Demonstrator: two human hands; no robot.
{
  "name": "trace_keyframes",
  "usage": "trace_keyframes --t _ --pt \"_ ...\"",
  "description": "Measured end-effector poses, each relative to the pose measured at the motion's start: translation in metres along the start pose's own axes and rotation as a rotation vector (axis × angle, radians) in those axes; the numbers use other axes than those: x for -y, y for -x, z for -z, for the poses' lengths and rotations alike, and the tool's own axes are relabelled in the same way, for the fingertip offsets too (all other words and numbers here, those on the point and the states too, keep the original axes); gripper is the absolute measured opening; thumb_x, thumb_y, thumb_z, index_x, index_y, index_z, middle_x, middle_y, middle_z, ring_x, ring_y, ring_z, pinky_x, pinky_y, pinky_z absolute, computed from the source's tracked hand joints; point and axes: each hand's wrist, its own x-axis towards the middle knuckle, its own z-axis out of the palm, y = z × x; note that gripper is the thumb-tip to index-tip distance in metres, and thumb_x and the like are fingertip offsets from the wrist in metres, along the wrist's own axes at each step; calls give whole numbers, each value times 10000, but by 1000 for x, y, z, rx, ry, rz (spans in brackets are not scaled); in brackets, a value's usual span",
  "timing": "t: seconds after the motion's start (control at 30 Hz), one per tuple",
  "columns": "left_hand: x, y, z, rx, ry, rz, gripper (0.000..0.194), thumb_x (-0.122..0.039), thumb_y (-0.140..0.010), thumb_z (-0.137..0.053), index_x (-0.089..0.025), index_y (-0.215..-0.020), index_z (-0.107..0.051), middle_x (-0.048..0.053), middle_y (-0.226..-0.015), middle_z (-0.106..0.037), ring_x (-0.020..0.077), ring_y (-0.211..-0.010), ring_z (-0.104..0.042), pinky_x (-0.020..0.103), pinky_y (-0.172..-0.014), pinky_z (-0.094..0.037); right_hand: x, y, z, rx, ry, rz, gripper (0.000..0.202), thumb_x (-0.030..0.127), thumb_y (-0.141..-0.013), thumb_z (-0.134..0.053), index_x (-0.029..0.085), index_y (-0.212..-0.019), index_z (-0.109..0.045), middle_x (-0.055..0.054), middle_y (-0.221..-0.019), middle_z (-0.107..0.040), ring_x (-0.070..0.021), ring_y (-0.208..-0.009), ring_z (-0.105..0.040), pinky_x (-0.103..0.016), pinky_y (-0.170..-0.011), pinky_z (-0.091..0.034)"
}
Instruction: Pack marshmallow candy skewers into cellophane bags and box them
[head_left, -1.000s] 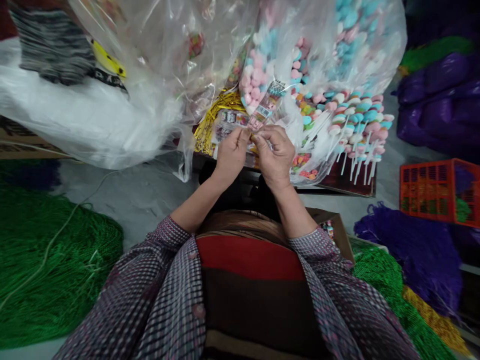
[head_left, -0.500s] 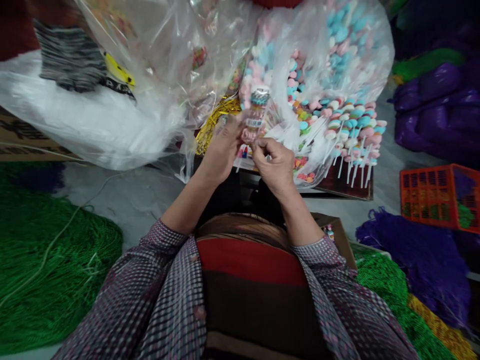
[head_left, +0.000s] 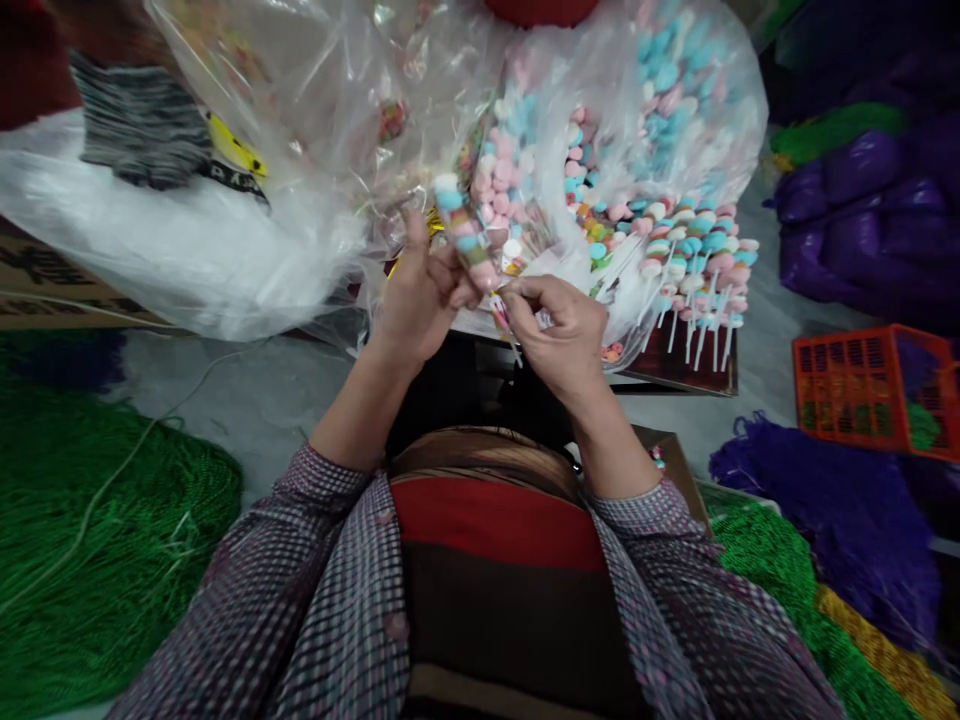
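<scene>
A wrapped marshmallow skewer, striped blue, pink and white, leans to the upper left between my hands. Its thin white stick points down toward me. My left hand has curled fingers against the lower end of the sweets, its thumb raised apart from them. At the neck of the wrapper, my right hand pinches with thumb and forefinger; a small coloured piece shows beside the stick there. Gold twist ties lie partly hidden behind my left hand. Loose pink and blue marshmallows fill a clear bag just beyond.
Finished-looking marshmallow skewers are piled at the table's right end. Plastic bags cover the far side, with a co-worker's grey sleeve at upper left. An orange crate stands right; green strands are heaped on the floor at left.
The skewer has tilted to the left and turned, so its barcode label no longer faces me. My left hand has shifted left, its thumb now raised; my right hand still pinches the neck.
</scene>
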Motion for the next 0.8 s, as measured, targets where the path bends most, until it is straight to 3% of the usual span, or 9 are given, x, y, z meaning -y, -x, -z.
trace_keyframes --t 0.07,0.17,0.33,0.4,0.47,0.53,0.6,0.7,0.8 --pt "-3 2 3 109 9 26 828 -694 -1013 -190 -169 -638 -709 40 -480 -527 79 -424 -340 241 -483 -377 -7 1 2 -28 1 -20 176 315 -940 -615 238 -808 -702 3 -763 -704 -150 -735 -655 -336 -798 -561" --pt "8 6 0 171 -112 81 650 -655 -975 -476 -176 -571 -649 -38 -356 -301 69 -378 -300 225 -456 -321 -12 -3 6 -91 24 -65 150 315 -940 -626 238 -843 -711 -5 -778 -710 -158 -740 -644 -337 -816 -550" --pt "27 3 -9 112 31 193 418 -546 -971 -568 -209 -754 -688 -75 -438 -351 58 -383 -269 206 -437 -320 -6 5 3 -20 -29 -59 153 337 -914 -648 242 -809 -708 -4 -764 -702 -161 -747 -645 -330 -796 -538" --pt "24 3 -6 139 64 125 282 -443 -912 -689 -208 -757 -711 -83 -457 -355 45 -401 -264 186 -443 -325 -11 13 4 20 -125 -122 186 362 -901 -665 233 -769 -688 8 -734 -685 -141 -693 -614 -310 -735 -526" --pt "20 7 -2 229 25 19 133 -335 -798 -806 -219 -768 -748 -59 -533 -516 47 -460 -378 179 -493 -394 -20 20 9 43 -265 -210 239 422 -885 -697 229 -747 -668 6 -774 -692 -137 -723 -624 -306 -741 -531" --pt "17 13 0 368 -83 -42 99 -286 -737 -840 -237 -804 -786 -6 -752 -722 91 -635 -581 212 -632 -511 -30 28 21 81 -407 -279 299 502 -854 -734 231 -749 -663 -19 -918 -727 -163 -868 -675 -337 -830 -554" --pt "20 20 -3 536 -200 -30 103 -302 -751 -817 -236 -831 -813 32 -890 -791 150 -813 -681 266 -780 -559 -40 38 38 162 -466 -338 353 584 -822 -750 242 -768 -677 -36 -982 -738 -192 -939 -695 -365 -866 -566" --pt "29 30 -14 766 -323 22 153 -298 -776 -771 -228 -897 -833 47 -901 -807 164 -834 -700 265 -797 -543 -55 61 68 272 -388 -439 401 657 -757 -778 262 -768 -709 -23 -712 -683 -178 -652 -645 -335 -634 -543" --pt "37 33 -23 776 -496 -29 298 -249 -847 -691 -249 -1123 -803 -4 -783 -752 120 -672 -597 223 -682 -467 -71 92 104 185 -287 -504 369 625 -729 -811 268 -725 -716 -45 -645 -669 -172 -543 -595 -339 -538 -477"
